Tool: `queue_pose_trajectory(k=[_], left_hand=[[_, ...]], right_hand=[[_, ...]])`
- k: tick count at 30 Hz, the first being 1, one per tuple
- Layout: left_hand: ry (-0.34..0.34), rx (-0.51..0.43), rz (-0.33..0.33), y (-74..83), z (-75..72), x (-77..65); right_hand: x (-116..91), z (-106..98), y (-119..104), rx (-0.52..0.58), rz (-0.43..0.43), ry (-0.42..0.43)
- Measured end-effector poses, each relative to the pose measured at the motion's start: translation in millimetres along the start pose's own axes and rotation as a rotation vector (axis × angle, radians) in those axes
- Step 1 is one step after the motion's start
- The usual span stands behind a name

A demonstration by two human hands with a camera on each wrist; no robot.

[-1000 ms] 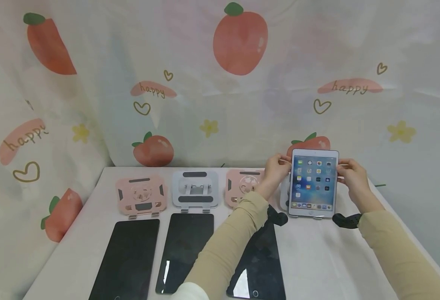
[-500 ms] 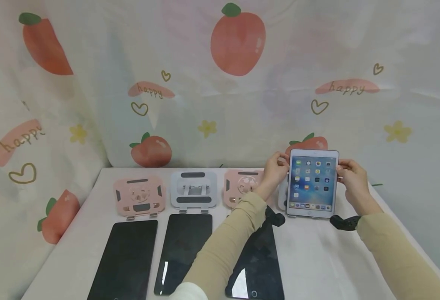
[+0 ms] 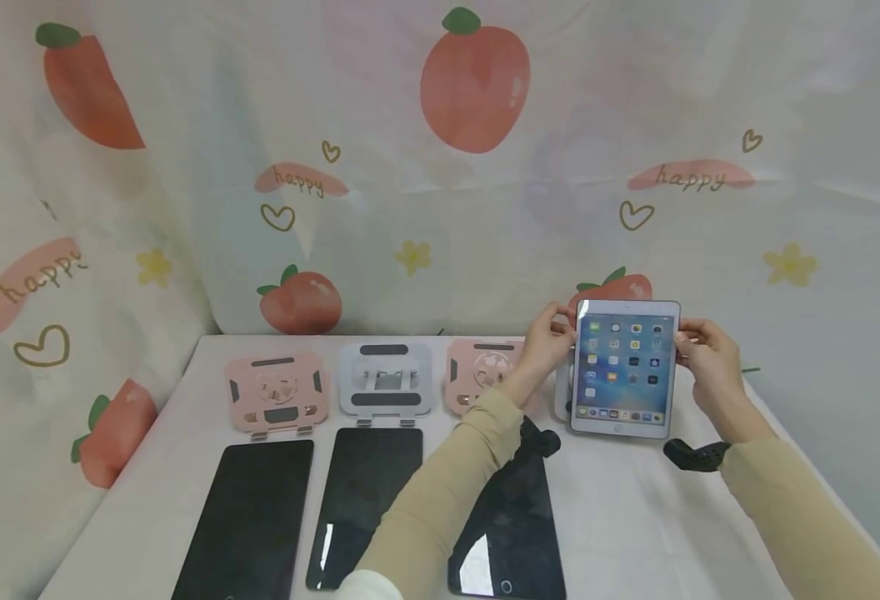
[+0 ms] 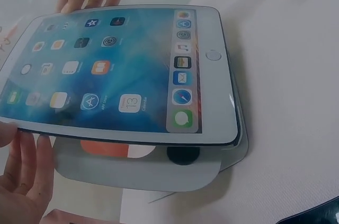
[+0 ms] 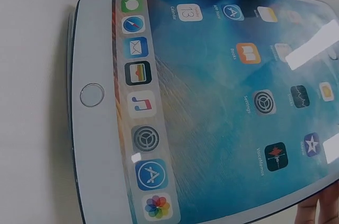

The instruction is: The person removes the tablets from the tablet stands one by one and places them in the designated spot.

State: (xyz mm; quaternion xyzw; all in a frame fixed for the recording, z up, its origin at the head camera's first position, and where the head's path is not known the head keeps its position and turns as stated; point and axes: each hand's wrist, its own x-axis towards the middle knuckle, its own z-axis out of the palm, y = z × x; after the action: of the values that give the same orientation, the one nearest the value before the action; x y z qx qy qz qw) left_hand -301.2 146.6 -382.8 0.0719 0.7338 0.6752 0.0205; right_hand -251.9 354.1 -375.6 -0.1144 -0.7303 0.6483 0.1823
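Note:
Between both hands, at the right of the table, a white tablet (image 3: pixel 624 368) stands upright and tilted, its screen lit with app icons. My left hand (image 3: pixel 547 346) holds its left edge, thumb in front and fingers behind. The right hand (image 3: pixel 712 367) pinches the opposite edge at about the same height. Behind the tablet, a pale blue-grey stand (image 3: pixel 562 393) is mostly hidden. In the left wrist view, the stand's rounded plate (image 4: pixel 137 173) shows beyond the tablet's edge, with a dark pad on it. The right wrist view is filled by the tablet's screen (image 5: pixel 212 102).
Left of the tablet stand two pink stands (image 3: pixel 278 392) and a pale blue stand (image 3: pixel 386 379) in a row. Dark tablets (image 3: pixel 248 517) lie flat before them; the left forearm (image 3: pixel 440 492) passes over one. A patterned cloth (image 3: pixel 380 250) hangs behind the table (image 3: pixel 635 517).
The tablet looks slightly larger and wider across its top, its right edge a little farther right against the backdrop. Both hands keep their hold on its sides. The head view has shifted slightly.

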Motion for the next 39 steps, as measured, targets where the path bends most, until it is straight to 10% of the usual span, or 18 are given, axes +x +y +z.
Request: queue_pose_trajectory(k=[11, 39], left_hand=[[-0.061, -0.032, 0.095, 4.0, -9.1, -18.7], [-0.092, -0.042, 0.080, 3.6, -22.0, -87.9]], right_hand=[[-15.9, -10.3, -7.2, 0.066, -0.026, -0.106], [-72.2, -33.5, -14.5, 0.113, -0.068, -0.295]])
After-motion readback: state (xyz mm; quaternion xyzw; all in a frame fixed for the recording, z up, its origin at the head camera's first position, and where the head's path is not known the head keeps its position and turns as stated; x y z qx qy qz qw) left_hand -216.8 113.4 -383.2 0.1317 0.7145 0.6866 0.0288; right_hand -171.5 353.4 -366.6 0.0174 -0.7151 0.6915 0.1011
